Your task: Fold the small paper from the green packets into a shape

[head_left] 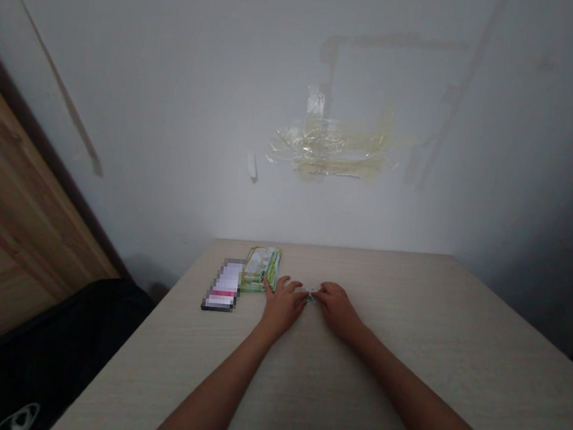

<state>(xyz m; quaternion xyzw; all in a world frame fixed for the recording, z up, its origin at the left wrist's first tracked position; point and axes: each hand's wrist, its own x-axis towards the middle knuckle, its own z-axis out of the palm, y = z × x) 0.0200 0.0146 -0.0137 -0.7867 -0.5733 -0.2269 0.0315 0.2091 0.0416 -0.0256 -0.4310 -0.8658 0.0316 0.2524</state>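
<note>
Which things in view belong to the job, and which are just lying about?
In hand:
left hand
right hand
tiny whitish piece between them, unidentifiable

Apparently lying about:
flat green and white printed packet, overlapped by the left hand
black-edged rectangular phone
shiny clear wall tape

My right hand [339,308] has room to slide rightward over the table [437,328]; leftward, 2 things block my left hand [283,306]: the green packet [260,266] and the phone [224,283].
</note>
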